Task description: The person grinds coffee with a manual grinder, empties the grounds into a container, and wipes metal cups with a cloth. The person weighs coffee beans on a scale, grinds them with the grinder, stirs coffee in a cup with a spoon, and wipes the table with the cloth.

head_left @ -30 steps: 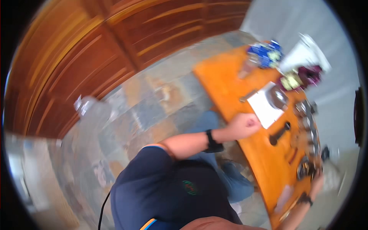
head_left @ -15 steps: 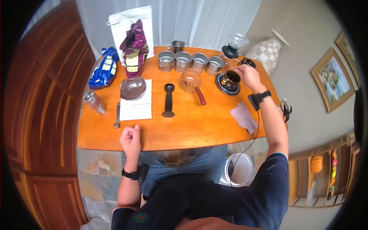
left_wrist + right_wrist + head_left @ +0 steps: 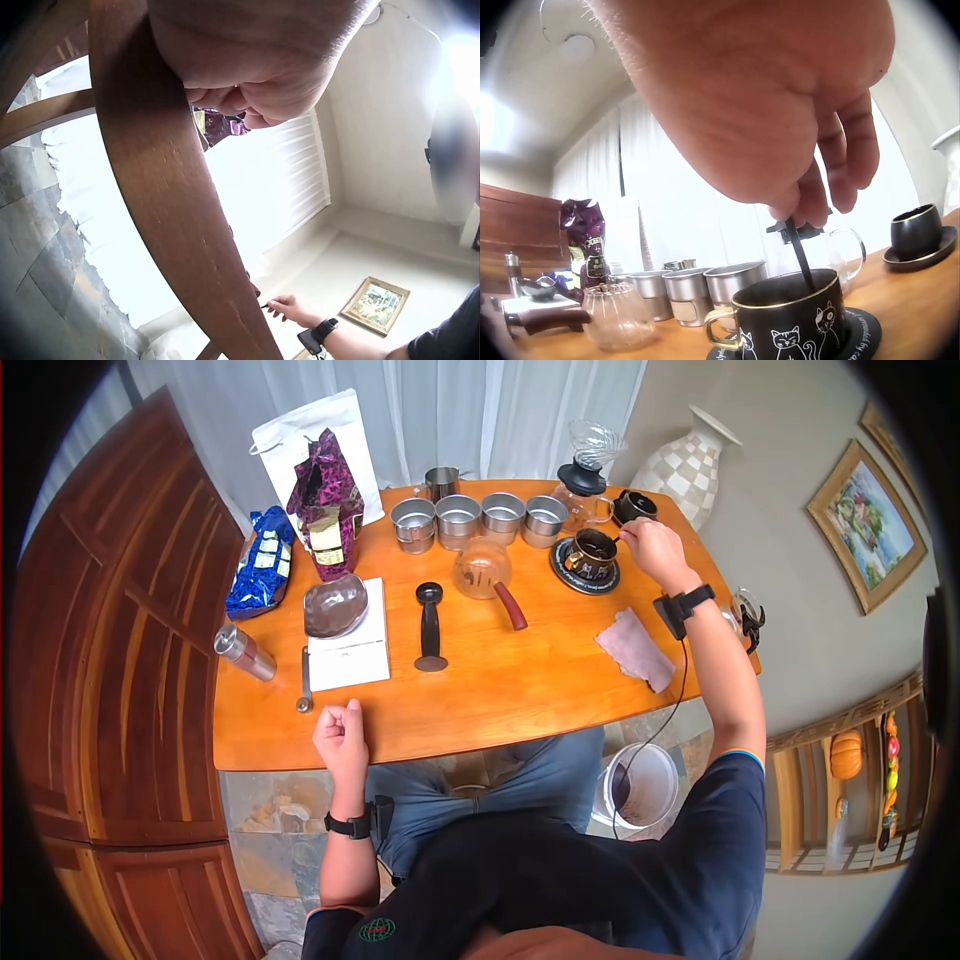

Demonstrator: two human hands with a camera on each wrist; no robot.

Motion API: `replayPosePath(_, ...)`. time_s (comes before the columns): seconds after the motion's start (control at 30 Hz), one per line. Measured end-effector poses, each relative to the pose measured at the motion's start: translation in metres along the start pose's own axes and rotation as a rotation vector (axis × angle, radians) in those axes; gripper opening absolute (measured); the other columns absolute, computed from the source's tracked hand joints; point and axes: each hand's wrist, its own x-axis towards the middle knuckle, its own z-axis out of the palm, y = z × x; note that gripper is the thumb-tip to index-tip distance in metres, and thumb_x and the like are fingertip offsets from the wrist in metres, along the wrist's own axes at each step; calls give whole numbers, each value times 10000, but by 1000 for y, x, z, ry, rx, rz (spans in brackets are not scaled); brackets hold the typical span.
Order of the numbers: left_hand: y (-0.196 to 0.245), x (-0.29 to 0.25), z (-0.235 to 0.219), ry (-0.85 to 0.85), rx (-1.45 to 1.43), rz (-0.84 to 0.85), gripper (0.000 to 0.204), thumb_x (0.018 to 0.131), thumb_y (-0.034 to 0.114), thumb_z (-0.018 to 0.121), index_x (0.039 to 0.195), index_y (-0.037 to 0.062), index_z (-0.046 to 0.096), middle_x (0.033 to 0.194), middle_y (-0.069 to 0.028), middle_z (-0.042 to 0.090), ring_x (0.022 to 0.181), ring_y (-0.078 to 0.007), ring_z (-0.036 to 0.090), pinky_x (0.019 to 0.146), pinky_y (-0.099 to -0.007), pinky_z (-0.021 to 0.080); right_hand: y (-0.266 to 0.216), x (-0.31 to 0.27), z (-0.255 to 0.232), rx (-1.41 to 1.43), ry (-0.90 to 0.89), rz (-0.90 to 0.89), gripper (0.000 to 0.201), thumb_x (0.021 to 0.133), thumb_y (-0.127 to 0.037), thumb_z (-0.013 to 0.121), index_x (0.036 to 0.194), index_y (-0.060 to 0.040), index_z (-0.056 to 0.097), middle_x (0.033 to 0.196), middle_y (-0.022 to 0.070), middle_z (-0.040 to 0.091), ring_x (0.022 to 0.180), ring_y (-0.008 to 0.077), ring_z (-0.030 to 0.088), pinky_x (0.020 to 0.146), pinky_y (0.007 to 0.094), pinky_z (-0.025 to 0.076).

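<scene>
In the right wrist view, the right hand (image 3: 757,97) pinches a thin dark stick (image 3: 802,255) whose lower end is inside a black cup with cat drawings (image 3: 787,319). That cup (image 3: 592,556) stands on a dark saucer (image 3: 580,584) at the right side of the table, with the right hand (image 3: 655,550) just beside its rim. The left hand (image 3: 342,740) rests at the table's front edge, fingers curled and holding nothing. From below, the left wrist view shows the left hand (image 3: 262,60) over the wooden edge (image 3: 172,180).
Metal cups (image 3: 458,520) line the back, near a glass pot with a red handle (image 3: 483,568). A black tamper-like tool (image 3: 430,628), dish (image 3: 336,606), grinder (image 3: 245,652) and coffee bags (image 3: 328,525) are left; a cloth (image 3: 636,648) and glass dripper (image 3: 584,480) right.
The head view has swung round from the floor and doors to face the table. Between the last two head frames the right hand stays beside the cup, and the left hand stays at the edge.
</scene>
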Motion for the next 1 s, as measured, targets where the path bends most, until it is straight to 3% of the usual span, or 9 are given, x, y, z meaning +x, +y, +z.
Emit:
replayPosePath(0.23, 2, 0, 1, -19, 34, -13, 351, 1001, 93, 639, 712, 110, 440, 660, 104, 387, 607, 4, 277, 536, -205, 217, -16, -4, -7, 151, -10, -11, 218, 941, -254, 636, 989, -73, 749, 991, 148, 722, 952, 352, 679, 797, 467, 531)
replayPosePath(0.6, -1, 1, 0, -32, 37, 6, 342, 997, 83, 642, 718, 113, 447, 666, 106, 395, 618, 5, 290, 548, -198, 230, -3, 7, 17, 61, 33, 110, 226, 954, -261, 617, 973, -87, 759, 921, 163, 727, 902, 359, 698, 771, 476, 543)
replayPosePath(0.77, 2, 0, 1, -38, 62, 14, 345, 996, 79, 645, 714, 113, 448, 659, 110, 399, 611, 10, 290, 539, -197, 232, -9, -6, 4, 37, 57, 70, 218, 946, -251, 616, 943, -81, 752, 907, 177, 722, 874, 370, 697, 757, 481, 545)
replayPosePath(1.0, -5, 2, 0, -41, 75, 22, 346, 999, 88, 638, 715, 115, 442, 677, 97, 394, 628, -6, 297, 558, -205, 241, -19, -5, 0, 123, -8, 32, 219, 948, -279, 623, 1019, -132, 769, 892, 159, 726, 878, 348, 696, 752, 466, 538)
